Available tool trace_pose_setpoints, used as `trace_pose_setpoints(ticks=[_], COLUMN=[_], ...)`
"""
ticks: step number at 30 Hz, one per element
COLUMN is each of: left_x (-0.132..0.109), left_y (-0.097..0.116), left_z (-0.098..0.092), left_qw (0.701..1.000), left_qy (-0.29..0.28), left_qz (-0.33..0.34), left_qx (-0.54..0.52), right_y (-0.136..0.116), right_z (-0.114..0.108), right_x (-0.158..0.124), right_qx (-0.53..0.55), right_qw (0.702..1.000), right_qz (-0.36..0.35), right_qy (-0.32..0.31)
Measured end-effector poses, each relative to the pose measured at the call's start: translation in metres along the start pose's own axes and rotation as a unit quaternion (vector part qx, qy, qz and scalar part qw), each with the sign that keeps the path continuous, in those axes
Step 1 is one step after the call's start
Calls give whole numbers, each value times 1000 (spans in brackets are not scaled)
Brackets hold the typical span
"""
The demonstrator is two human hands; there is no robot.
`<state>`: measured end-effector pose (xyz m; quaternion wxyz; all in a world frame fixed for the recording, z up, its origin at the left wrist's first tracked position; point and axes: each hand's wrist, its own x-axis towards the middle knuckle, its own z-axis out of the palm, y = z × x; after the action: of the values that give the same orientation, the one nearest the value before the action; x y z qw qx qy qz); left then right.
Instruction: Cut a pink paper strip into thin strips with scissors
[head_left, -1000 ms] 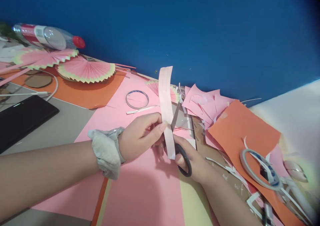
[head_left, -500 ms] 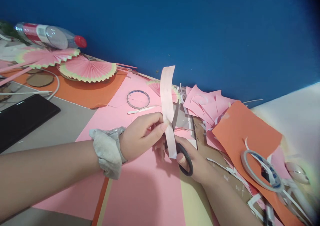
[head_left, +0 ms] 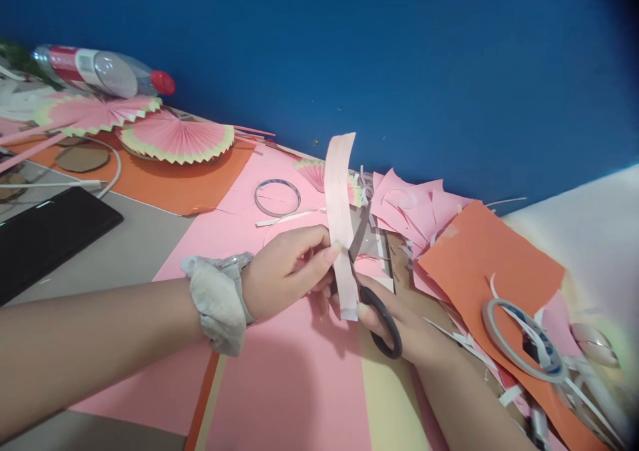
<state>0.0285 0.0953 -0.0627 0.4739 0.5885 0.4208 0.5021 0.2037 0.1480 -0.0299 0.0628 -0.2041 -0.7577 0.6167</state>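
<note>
Between thumb and fingers, my left hand (head_left: 292, 265) pinches a pale pink paper strip (head_left: 339, 185) that stands upright and curves a little at its top. A pair of black-handled scissors (head_left: 382, 324) is in my right hand (head_left: 399, 324), the thumb by one handle loop. Its dark blade points up and away along the right edge of the strip, near my left thumb. The strip hides part of the scissors and some of my right fingers. Both hands are above a large sheet of pink paper (head_left: 289, 384).
Folded pink-and-yellow paper fans (head_left: 177, 138) and a plastic bottle (head_left: 110, 72) lie at the back left, a black phone-like slab (head_left: 60, 238) in front. A roll of tape (head_left: 277, 198) rests on pink paper. Right are pink scraps (head_left: 409, 205), orange paper (head_left: 494, 258) and another tape roll (head_left: 524, 341).
The scissors and my right hand have moved slightly right and down, the blade tilting further from the strip. My left hand and the strip have shifted a little to the right.
</note>
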Motion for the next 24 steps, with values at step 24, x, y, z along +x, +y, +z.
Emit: trace_pose_setpoints(ticks=[24], left_x=[1], left_y=[2], left_z=[2], left_qw=[998], left_qy=[1], left_qz=[-18], left_qx=[-63], right_y=[15], right_z=[7], right_x=[2], right_qx=[7], right_qw=[998], right_qz=[-32], right_qy=[46])
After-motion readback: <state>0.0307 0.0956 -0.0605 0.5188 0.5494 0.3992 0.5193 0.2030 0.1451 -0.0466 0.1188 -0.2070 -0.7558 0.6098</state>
